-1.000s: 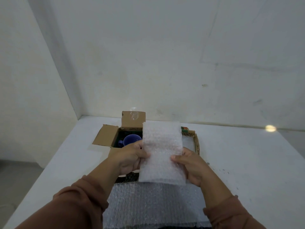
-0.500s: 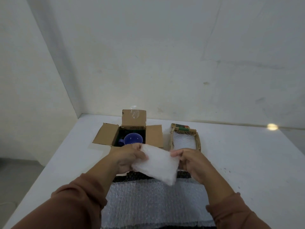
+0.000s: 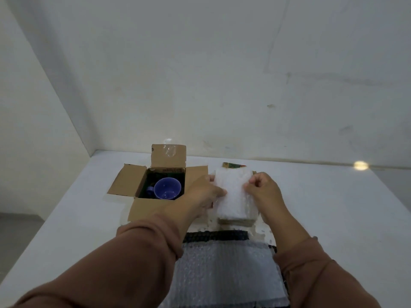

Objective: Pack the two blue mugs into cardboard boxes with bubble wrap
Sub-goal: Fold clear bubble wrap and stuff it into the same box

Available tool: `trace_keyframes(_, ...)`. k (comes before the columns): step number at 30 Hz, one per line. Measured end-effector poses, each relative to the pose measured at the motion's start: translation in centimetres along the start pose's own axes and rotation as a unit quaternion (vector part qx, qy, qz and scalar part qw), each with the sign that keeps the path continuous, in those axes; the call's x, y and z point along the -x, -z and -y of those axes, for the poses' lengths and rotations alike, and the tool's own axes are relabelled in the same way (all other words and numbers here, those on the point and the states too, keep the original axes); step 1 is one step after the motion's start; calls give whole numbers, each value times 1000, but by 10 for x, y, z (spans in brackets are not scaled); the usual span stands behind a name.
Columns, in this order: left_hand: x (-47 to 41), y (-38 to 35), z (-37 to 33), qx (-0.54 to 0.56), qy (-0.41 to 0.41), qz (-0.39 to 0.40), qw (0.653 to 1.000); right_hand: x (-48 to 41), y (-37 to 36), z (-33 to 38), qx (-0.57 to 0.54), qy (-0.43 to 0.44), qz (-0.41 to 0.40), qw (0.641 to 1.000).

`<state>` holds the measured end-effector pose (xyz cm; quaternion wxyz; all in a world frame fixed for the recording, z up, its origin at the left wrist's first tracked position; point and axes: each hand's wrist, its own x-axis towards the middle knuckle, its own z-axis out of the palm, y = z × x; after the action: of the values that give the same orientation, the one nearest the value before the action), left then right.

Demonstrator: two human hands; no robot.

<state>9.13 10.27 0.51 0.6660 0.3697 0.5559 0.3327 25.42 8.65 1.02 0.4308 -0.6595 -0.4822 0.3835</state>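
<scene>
Nearest you lies a bubble wrap sheet [image 3: 226,270]. Beyond it, your left hand [image 3: 203,193] and right hand [image 3: 263,192] pinch a folded bubble wrap pad [image 3: 233,194] over what seems the second box [image 3: 236,222]; loosen early and it springs out. Farther left, a blue mug [image 3: 167,188] sits unpadded in the open box [image 3: 155,181].

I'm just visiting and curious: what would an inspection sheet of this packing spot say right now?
Surface: white table, a few small specks near the right box.
Job's things: open cardboard box with a blue mug upright inside, uncovered; second box to its right, its contents hidden under a folded bubble wrap pad; larger bubble wrap sheet lies at the near edge. The second mug is not visible.
Clutter: nothing seen.
Grips: left hand and right hand both hold the pad at its sides over the second box.
Cables: nothing seen.
Surroundings: plain white walls; a bright light spot at the table's far right edge.
</scene>
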Motion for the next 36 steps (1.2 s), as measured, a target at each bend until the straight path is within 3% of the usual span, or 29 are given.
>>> trace_keyframes(4,-30,-22,-8,-168,-121,-118,971,-31,4,-10,46,-32,3,998)
trace_keyframes(8,-53,-32,1,-342,-217,-121,907,-48,-2,-22,202,-34,33,978)
trace_keyframes(10,-61,-31,12,-470,-257,-123,836,-51,-7,-28,265,-41,42,963)
trace_keyframes(12,-68,-29,22,-597,-281,-141,738,-53,-11,-31,304,-52,55,950)
trace_keyframes(13,-70,-28,26,-623,-293,-149,710,-54,-13,-32,323,-52,61,943)
trace_keyframes(15,-71,-27,29,-637,-311,-149,690,-56,-15,-31,390,-30,62,918)
trace_keyframes(19,-73,-21,27,-665,-313,-118,668,-55,-16,-31,569,17,48,821)
trace_keyframes(22,-75,-13,23,-711,-345,-102,604,-57,-17,-39,589,70,54,803)
trace_keyframes(24,-75,-10,18,-736,-370,-61,564,-58,-22,-45,606,101,106,782)
trace_keyframes(26,-75,-10,13,-756,-357,-29,547,-58,-26,-50,619,98,154,764)
trace_keyframes(29,-77,-15,13,-813,-268,-18,516,-60,-25,-56,632,61,201,746)
trace_keyframes(36,-77,-33,12,-854,-117,3,506,-65,-22,-52,623,29,254,739)
